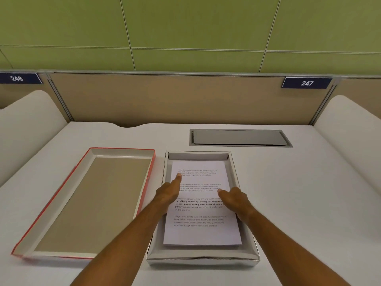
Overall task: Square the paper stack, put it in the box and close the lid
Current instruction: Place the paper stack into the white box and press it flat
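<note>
A: Both hands over the sheets rn. Left hand (pixel 168 193) flat-ish, index finger stretched toward the far text block, nothing pinched. Right hand (pixel 234 198) the same, fingers loose and spread on the page, clamped on nothing.

B: So the paper stack (pixel 203 205) is in already?

A: Yep, lying flat inside the box (pixel 202 260), w/ a gap showing at the far wall and a strip of floor at the near end. Edges look lined up from here, can't swear to every sheet.

B: Lid?

A: Lid (pixel 82 205) is off, sat open-side up just left of the box, red rim, close beside it but not touching afaict. All on the white desk (pixel 309 203).

B: How'll it handle?

A: Paper's light, floppy, top sheet prob slides if pushed sideways, so press down, don't drag. Lid looks like thin card: light, bit flexy. I'd grab it by both long sides, flip it, lower it level so a corner doesn't catch the box's soft, slightly bowed near wall.
</note>
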Demonstrator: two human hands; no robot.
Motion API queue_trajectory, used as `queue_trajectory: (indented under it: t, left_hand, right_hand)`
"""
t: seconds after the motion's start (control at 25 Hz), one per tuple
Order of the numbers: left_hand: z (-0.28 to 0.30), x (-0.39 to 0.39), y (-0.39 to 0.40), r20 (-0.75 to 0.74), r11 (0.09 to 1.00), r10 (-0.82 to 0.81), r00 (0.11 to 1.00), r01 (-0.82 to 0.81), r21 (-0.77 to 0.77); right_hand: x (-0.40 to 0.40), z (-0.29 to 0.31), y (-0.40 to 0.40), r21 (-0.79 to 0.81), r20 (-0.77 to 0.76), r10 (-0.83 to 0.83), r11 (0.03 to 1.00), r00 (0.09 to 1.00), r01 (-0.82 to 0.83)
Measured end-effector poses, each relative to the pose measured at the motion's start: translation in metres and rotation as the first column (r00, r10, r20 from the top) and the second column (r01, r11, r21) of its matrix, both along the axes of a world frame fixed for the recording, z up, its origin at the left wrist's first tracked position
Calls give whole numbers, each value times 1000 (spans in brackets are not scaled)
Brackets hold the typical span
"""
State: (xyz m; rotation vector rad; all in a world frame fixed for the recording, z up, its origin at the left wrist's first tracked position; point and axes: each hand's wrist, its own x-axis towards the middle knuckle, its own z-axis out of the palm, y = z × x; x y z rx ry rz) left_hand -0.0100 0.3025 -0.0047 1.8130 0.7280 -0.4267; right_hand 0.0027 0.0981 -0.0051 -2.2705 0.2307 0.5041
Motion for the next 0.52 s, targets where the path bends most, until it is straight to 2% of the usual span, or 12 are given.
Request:
queue_trajectory:
  t: [0.08,0.16,0.28,0.4,0.52]
  left_hand:
    - [2,-2,1,3,1000,-24,1000,24,-14]
    - [0,-4,0,5,997,-52,999,51,49]
    - [-6,-23,-3,48,965,-186,981,173,198]
    - [-24,-61,-4,-27,850,-451,892,439,292]
    - [-38,-83,-7,-134,730,-547,827,549,407]
  right_hand:
    - [-1,2,-1,33,-15,-18,999,1000,18]
    - [-5,3,-3,25,-17,13,1000,1000,-13]
    - [-24,-2,-8,-89,13,204,975,979,-202]
    - [-52,-17,-15,-175,-71,399,897,914,-406]
    - [-68,-28,-16,-302,-157,444,829,882,-471]
